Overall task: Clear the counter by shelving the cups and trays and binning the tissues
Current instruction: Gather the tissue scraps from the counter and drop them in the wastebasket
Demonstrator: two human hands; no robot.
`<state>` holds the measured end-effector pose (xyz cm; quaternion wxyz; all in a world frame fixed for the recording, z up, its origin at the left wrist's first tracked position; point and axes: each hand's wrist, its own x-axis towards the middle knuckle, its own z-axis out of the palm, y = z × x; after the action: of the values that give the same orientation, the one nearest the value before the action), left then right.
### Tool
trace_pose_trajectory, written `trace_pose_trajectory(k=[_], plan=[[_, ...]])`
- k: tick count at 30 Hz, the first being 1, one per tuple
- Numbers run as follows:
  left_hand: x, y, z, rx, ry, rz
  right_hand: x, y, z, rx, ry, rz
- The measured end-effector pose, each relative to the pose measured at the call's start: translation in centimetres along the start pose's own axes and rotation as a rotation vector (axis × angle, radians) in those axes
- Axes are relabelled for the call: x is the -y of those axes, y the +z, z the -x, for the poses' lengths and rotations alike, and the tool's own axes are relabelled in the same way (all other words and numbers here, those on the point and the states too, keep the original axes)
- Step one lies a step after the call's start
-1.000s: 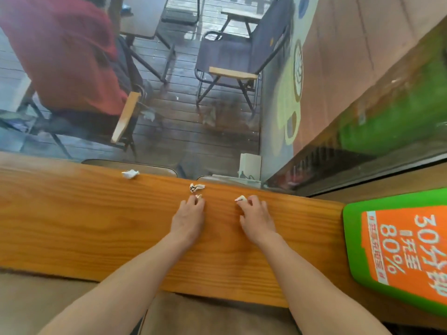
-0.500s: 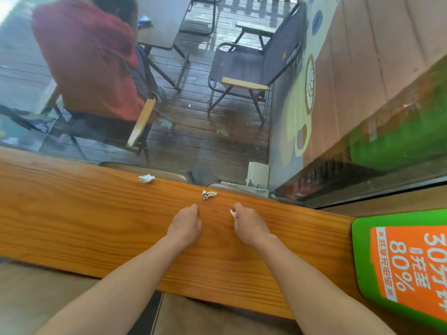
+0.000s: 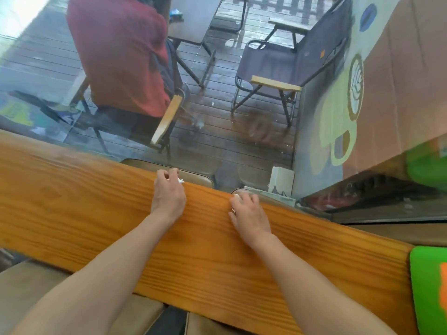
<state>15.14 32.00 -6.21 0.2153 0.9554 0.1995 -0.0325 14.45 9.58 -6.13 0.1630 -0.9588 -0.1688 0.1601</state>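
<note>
A long wooden counter runs along a window. My left hand reaches its far edge, fingers curled and pinching a small white tissue scrap. My right hand lies further right at the same edge, fingertips on another crumpled tissue scrap. A white bit also shows by its thumb. No cups or trays are in view.
A green and orange sign lies at the counter's right end. Tan stool seats stand below the near edge. Behind the glass a person in red sits on a chair, beside an empty folding chair.
Both hands picked up the scraps in front of them and closed. The left hand then moved left to the far-left scrap, and the right hand reached the middle scrap.
</note>
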Motion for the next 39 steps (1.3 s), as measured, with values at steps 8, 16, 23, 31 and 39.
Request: trace_pose_trajectory(k=[8,16,23,31,39], plan=[[1.3,2.3,3.9,0.182,0.114,-0.151,0.9,3.3,5.7,0.023,0.027,-0.024],[-2.5,0.1,12.7,0.695,0.191,-0.237,2.7,-1.4,10.3,0.169,0.202,-0.101],[-10.0,-1.6,17.0,0.883,0.439,-0.104,0.0,-5.2,19.4,0.119,0.505,-0.214],[-22.8,-0.4,26.5,0.92,0.925,-0.228,-5.2,-8.7,34.8,-0.174,0.816,-0.275],[-31.2,3.4,42.8,0.884,1.341,-0.45,-9.2,-7.0,52.1,-0.357,1.032,-0.374]])
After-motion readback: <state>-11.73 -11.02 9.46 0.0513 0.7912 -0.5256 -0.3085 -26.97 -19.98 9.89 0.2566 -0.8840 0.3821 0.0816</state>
